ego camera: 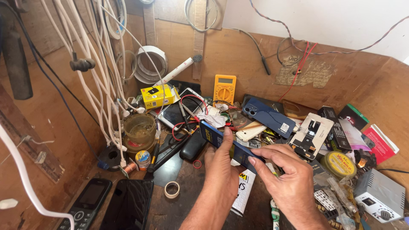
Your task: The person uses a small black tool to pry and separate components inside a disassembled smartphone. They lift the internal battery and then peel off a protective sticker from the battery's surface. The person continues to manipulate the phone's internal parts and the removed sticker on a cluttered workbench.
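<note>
The phone point(226, 145) in the left hand point(221, 170) is blue. Beyond it sit an orange-yellow multimeter point(224, 88) and a dark blue phone cover point(268, 116); farther left, a yellow box point(156, 96) and white cables point(91, 72); the surface point(187, 200) is brown.

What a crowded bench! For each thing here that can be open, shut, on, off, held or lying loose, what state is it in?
Blue phone: opened, held edge-up by both hands.
Left hand: gripping the phone from below.
Right hand: fingers pinching the phone's edge.
Yellow multimeter: display blank, lying loose.
Keypad phone: screen dark.
Black smartphone: screen dark, lying flat.
Blue back cover: detached, lying loose.
</note>
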